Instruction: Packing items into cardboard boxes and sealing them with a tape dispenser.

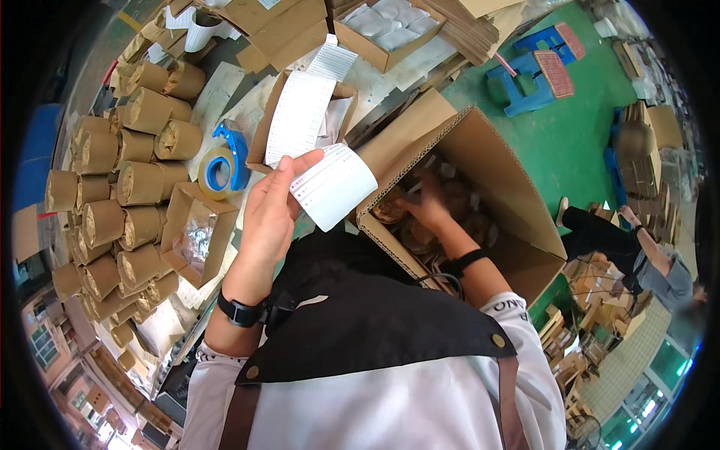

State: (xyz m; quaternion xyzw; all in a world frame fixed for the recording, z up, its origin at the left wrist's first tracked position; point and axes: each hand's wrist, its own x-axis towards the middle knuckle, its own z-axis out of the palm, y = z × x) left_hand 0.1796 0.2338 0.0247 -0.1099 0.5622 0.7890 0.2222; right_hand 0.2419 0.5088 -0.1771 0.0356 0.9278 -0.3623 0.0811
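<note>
My left hand [268, 214] pinches a curled strip of white printed labels [337, 187] between thumb and fingers. Just beyond it, a longer run of label paper [300, 112] lies over a small open carton [344, 92]. My right hand [431, 206] reaches down inside a large open cardboard box [517, 199]. Its thumb and fingers look spread, close to the round brown items [478, 229] in the bottom, some with a shiny clear covering. The far fingertips are in shadow, and I make out nothing gripped in them.
Brown paper-wrapped cylinders [142, 184] are stacked at the left. A blue tape dispenser [234, 154] stands beside a small box of clear plastic pieces [196, 240]. A box of white packets [390, 30] sits at the back. Blue stools [529, 79] and another person [652, 259] are at the right.
</note>
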